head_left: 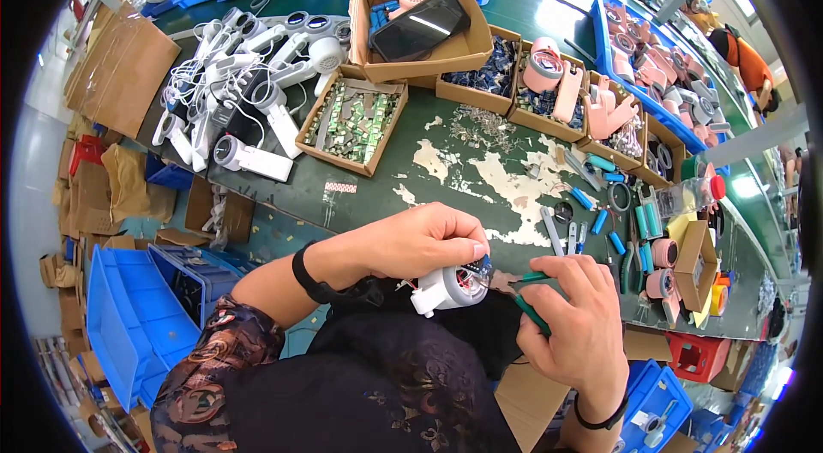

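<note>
My left hand [420, 240] grips a small white round fan housing [447, 288] with a blue circuit piece showing at its top, held just above my lap. My right hand [576, 312] is closed around a green-handled tool [531, 309], its tip pointing left toward the housing. Both hands sit close together at the near edge of the green worktable [377, 187]. The tool's tip is hidden behind my fingers and the housing.
Cardboard boxes hold green circuit boards [353, 120], dark parts [484, 72], pink fan parts [557, 80] and a black phone [420, 24]. White handheld fans [249, 93] lie piled at left. Blue cylinders and tools [609, 222] lie right. Blue crates [129, 316] stand on the floor. Other people work at the back.
</note>
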`<state>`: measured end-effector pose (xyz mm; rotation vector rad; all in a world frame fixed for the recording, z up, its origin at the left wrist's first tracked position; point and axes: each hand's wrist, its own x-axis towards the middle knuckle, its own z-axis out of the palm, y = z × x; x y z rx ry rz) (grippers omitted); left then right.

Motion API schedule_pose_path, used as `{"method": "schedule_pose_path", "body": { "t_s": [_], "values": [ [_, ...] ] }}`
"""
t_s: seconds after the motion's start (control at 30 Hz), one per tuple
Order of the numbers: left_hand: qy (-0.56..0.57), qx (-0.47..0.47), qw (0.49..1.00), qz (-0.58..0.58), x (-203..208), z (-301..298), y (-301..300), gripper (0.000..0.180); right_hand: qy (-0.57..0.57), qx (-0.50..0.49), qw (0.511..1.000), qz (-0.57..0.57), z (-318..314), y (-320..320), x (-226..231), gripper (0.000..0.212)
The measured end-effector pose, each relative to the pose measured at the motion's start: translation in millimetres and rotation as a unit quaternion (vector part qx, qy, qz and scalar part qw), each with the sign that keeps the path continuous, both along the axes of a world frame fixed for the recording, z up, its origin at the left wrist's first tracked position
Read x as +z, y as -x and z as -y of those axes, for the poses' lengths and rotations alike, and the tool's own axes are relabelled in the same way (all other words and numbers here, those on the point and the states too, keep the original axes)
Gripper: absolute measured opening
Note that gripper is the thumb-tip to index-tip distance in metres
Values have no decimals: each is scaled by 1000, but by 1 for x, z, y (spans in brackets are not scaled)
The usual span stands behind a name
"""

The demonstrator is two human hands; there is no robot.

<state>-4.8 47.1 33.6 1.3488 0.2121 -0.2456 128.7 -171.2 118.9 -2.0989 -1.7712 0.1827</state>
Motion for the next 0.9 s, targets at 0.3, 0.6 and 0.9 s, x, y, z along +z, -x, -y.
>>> {"method": "schedule_pose_path", "body": {
  "t_s": [0.3,0.6,0.9],
  "values": [
    [18,8,1000,-6,0,1,0,22,-8,-1,1000,-18,1,0,-5,20],
    [3,9,1000,14,-1,2,1,22,-14,0,1000,-25,2,0,-7,21],
    [-4,-2,1000,18,-1,3,2,23,-23,7,998,-66,4,-2,-13,20]
  ]
}}
